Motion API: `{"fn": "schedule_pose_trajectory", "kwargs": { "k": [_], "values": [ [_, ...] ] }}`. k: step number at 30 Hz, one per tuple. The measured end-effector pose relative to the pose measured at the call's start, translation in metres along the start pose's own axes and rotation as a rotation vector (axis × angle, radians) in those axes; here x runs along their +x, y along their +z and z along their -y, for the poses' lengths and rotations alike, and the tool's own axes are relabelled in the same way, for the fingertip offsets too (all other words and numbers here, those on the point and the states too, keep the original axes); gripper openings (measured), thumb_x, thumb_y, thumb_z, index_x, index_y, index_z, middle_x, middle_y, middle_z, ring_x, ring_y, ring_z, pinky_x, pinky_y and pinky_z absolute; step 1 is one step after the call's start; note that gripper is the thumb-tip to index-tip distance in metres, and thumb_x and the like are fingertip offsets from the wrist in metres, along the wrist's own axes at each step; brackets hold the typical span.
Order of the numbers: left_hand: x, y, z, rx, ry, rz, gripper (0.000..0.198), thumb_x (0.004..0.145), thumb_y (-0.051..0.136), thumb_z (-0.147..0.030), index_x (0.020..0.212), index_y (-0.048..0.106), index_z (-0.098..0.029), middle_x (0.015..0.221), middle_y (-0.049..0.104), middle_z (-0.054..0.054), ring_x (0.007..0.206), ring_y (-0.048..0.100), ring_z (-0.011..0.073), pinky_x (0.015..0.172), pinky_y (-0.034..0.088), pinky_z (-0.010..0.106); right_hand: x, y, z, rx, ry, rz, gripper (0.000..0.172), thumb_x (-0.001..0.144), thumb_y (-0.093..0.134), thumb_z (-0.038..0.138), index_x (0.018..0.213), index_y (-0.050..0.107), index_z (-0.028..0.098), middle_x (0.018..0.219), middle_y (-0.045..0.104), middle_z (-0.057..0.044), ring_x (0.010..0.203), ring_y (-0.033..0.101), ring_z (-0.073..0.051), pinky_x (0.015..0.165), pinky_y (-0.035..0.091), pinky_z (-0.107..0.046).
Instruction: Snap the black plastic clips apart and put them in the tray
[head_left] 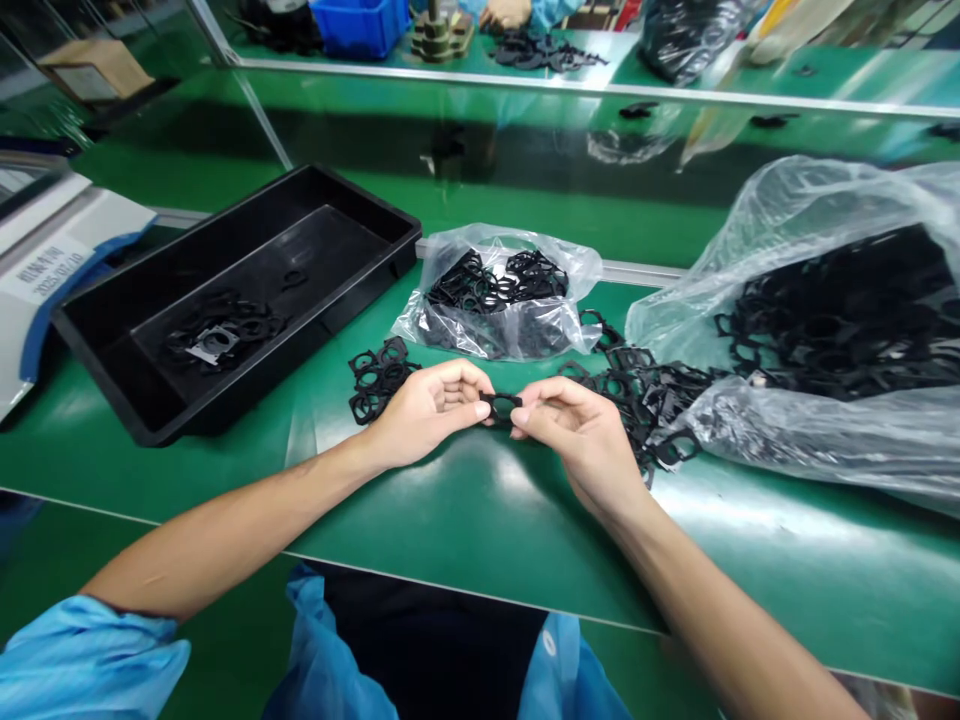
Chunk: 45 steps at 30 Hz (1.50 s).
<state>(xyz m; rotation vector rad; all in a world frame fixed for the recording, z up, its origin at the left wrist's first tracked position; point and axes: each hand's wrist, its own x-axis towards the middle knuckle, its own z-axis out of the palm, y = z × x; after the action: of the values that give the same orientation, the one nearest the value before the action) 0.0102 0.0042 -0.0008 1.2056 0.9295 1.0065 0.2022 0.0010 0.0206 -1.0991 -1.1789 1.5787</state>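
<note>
Between my two hands is a small black plastic part with a round hole [502, 406], held just above the green table. My left hand [429, 408] pinches its left end between thumb and fingers. The right end is gripped the same way by my right hand [581, 430]. Beside my left hand lies a small group of similar black parts [377, 378]. A looser heap of them [637, 390] spreads behind and to the right of my right hand. Just beyond both hands sits a clear plastic bag [499, 325] with more black parts inside.
A black tray [360, 285] at the left holds several black parts and one greyish piece [213, 345]. A large clear bag [795, 440] full of black parts lies open at the right. Behind a clear partition, a co-worker's hand [506, 14] is near a blue bin [360, 28].
</note>
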Motion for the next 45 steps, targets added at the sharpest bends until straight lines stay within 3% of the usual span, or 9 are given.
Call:
{"fn": "schedule_pose_trajectory", "kwargs": {
  "k": [8, 15, 19, 25, 29, 32, 36, 40, 45],
  "values": [
    [-0.002, 0.002, 0.004, 0.108, 0.097, -0.032, 0.009, 0.081, 0.071, -0.018, 0.088, 0.065, -0.016, 0.090, 0.075, 0.004, 0.087, 0.073, 0.0156, 0.083, 0.056, 0.026, -0.010, 0.001, -0.006, -0.332, -0.366, 0.060, 0.026, 0.081, 0.079, 0.029, 0.104, 0.071, 0.023, 0.095, 0.065, -0.004, 0.083, 0.067, -0.016, 0.080, 0.061, -0.029],
    [-0.002, 0.001, 0.005, 0.171, 0.179, -0.030, 0.008, 0.082, 0.069, -0.016, 0.088, 0.065, -0.017, 0.090, 0.075, 0.003, 0.087, 0.073, 0.0154, 0.084, 0.058, 0.026, -0.012, 0.002, -0.006, -0.482, -0.454, 0.020, 0.016, 0.087, 0.070, 0.022, 0.102, 0.071, 0.022, 0.092, 0.067, -0.005, 0.081, 0.066, -0.017, 0.078, 0.060, -0.031],
    [-0.004, 0.003, 0.004, 0.241, 0.257, -0.053, 0.006, 0.083, 0.070, -0.018, 0.088, 0.066, -0.017, 0.088, 0.073, 0.002, 0.085, 0.071, 0.0141, 0.084, 0.058, 0.025, -0.006, -0.001, -0.006, -0.454, -0.384, -0.052, 0.003, 0.087, 0.068, 0.023, 0.088, 0.070, 0.021, 0.086, 0.067, -0.004, 0.077, 0.064, -0.015, 0.072, 0.058, -0.029],
    [-0.006, 0.003, 0.002, 0.295, 0.279, -0.058, 0.008, 0.084, 0.070, -0.021, 0.091, 0.069, -0.018, 0.086, 0.073, 0.002, 0.078, 0.069, 0.0133, 0.076, 0.057, 0.023, -0.001, -0.002, -0.006, -0.201, -0.115, 0.031, 0.023, 0.077, 0.079, 0.037, 0.082, 0.067, 0.019, 0.069, 0.062, 0.001, 0.059, 0.056, -0.011, 0.057, 0.050, -0.024],
    [-0.010, 0.002, 0.000, 0.358, 0.278, -0.072, 0.008, 0.086, 0.069, -0.023, 0.091, 0.071, -0.018, 0.085, 0.073, 0.001, 0.075, 0.067, 0.0130, 0.075, 0.056, 0.024, -0.006, 0.002, -0.007, -0.202, -0.091, 0.050, 0.031, 0.075, 0.080, 0.046, 0.079, 0.068, 0.018, 0.071, 0.060, 0.001, 0.052, 0.052, -0.009, 0.050, 0.047, -0.024],
    [-0.010, 0.001, 0.000, 0.396, 0.269, -0.080, 0.009, 0.086, 0.069, -0.026, 0.091, 0.071, -0.019, 0.082, 0.070, 0.001, 0.073, 0.064, 0.0123, 0.072, 0.053, 0.024, -0.006, -0.001, -0.005, -0.354, -0.180, 0.031, 0.028, 0.077, 0.078, 0.044, 0.081, 0.071, 0.017, 0.075, 0.063, -0.001, 0.056, 0.055, -0.010, 0.054, 0.048, -0.024],
    [-0.002, -0.009, -0.010, 0.456, 0.219, -0.162, 0.014, 0.084, 0.067, -0.028, 0.094, 0.069, -0.019, 0.075, 0.064, -0.001, 0.069, 0.059, 0.0124, 0.065, 0.049, 0.024, 0.005, -0.024, 0.008, -0.668, -0.291, -0.027, 0.020, 0.084, 0.071, 0.036, 0.090, 0.074, 0.017, 0.084, 0.071, -0.004, 0.071, 0.064, -0.016, 0.066, 0.052, -0.027],
    [0.000, -0.039, -0.035, 0.600, 0.232, -0.296, 0.020, 0.080, 0.067, -0.030, 0.097, 0.069, -0.018, 0.079, 0.065, 0.001, 0.072, 0.059, 0.0140, 0.066, 0.048, 0.025, 0.019, -0.050, 0.015, -1.188, -0.304, -0.268, 0.016, 0.090, 0.061, 0.024, 0.096, 0.074, 0.018, 0.095, 0.073, -0.011, 0.089, 0.065, -0.026, 0.083, 0.051, -0.038],
    [-0.022, -0.079, -0.046, 0.872, 0.186, -0.324, 0.023, 0.082, 0.063, -0.035, 0.097, 0.071, -0.019, 0.080, 0.068, 0.002, 0.073, 0.061, 0.0158, 0.069, 0.049, 0.027, 0.026, -0.057, 0.007, -1.418, -0.311, -0.181, 0.018, 0.088, 0.063, 0.020, 0.102, 0.072, 0.016, 0.098, 0.072, -0.013, 0.096, 0.060, -0.030, 0.088, 0.048, -0.040]
  ]
}}
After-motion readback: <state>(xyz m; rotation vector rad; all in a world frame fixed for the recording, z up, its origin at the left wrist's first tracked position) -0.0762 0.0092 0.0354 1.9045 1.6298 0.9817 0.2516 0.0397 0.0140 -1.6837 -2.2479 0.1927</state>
